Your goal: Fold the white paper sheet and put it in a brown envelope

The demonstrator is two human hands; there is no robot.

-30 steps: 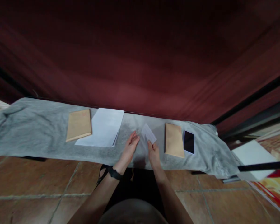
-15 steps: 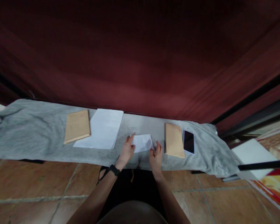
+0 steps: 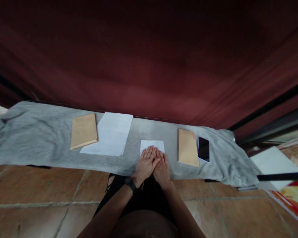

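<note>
A small folded sheet of white paper (image 3: 152,143) lies on the grey cloth in front of me. My left hand (image 3: 146,163), with a dark watch (image 3: 130,184) at its wrist, rests flat on the paper's near part with fingers stretched out. Right beside it, my right hand (image 3: 161,167) also lies flat on the paper. The two hands touch, and the left thumb laps over the right hand. Both cover the near edge of the paper. To the left is a stack of larger white sheets (image 3: 114,134).
A brown envelope-like packet (image 3: 83,130) overlaps the white sheets at left. Another brown packet (image 3: 188,147) and a dark-screened phone (image 3: 203,149) lie at right. Grey cloth (image 3: 39,132) covers the narrow bench, backed by a dark red panel (image 3: 149,82). A black bar (image 3: 283,176) juts in at right.
My hands have moved from the paper's two sides to lie together flat on it. The paper now looks straighter and flatter, its near part covered.
</note>
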